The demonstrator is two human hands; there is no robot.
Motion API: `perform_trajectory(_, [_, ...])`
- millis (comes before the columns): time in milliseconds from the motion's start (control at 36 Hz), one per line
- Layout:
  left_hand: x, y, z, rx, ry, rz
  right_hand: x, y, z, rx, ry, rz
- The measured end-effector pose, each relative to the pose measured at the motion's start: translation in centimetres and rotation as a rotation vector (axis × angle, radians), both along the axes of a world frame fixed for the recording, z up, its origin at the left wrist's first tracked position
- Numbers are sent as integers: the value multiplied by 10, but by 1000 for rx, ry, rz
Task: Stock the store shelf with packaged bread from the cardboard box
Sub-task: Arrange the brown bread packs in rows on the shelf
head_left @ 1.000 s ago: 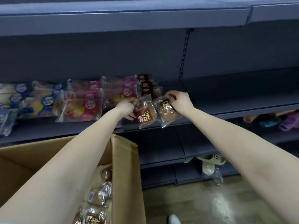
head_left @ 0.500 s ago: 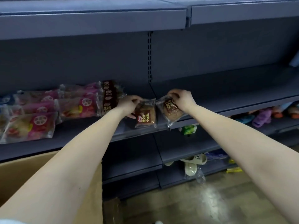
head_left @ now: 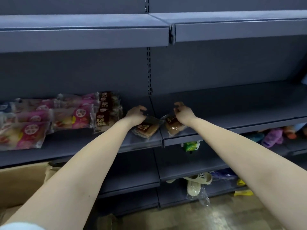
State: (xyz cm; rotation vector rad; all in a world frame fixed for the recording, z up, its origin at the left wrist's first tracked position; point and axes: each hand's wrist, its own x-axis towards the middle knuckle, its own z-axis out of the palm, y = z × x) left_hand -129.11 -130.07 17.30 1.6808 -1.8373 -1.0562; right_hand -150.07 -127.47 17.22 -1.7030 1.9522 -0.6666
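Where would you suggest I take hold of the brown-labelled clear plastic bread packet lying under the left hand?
Probably its flat sealed far end, where the left hand pinches it: the brown-labelled clear plastic bread packet lies on the grey metal shelf, loaf bulging mid-pack. Come from the front, over the top, avoiding the right hand and its matching packet.

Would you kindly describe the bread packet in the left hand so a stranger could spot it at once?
Take the grey shelf bearing the pink packets and follow it right to the seam between two boards. Just left of that seam lies a brown bread packet, held by the left hand; its twin lies right of the seam.
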Motion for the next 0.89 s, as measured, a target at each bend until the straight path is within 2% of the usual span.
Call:
perform_trajectory(111, [1,0,-2,-46,-17,12,0,3,-1,82,40,43])
perform_trajectory(194, [2,0,0,-75,-18,25,-1,7,3,187,245,147])
perform_trajectory(361, [4,4,5,-126,-1,12,2,6,5,256,247,85])
perform_trajectory(444, [9,9,13,-195,-28,-9,5,3,5,159,256,-23])
perform_trajectory(528, [23,10,25,-260,-71,-20,10,5,17,-63,282,-131])
perform_trajectory(583, [39,9,36,-293,-86,4,15,5,31,-201,295,-125])
perform_trajectory(667, [66,8,51,-338,-78,60,30,-3,49,-267,159,-29])
perform_trajectory(750, [91,13,58,-308,-27,102,58,-6,65,-230,-27,160])
perform_trajectory(889, [118,35,59,-235,21,49,126,-2,72,-151,-72,436])
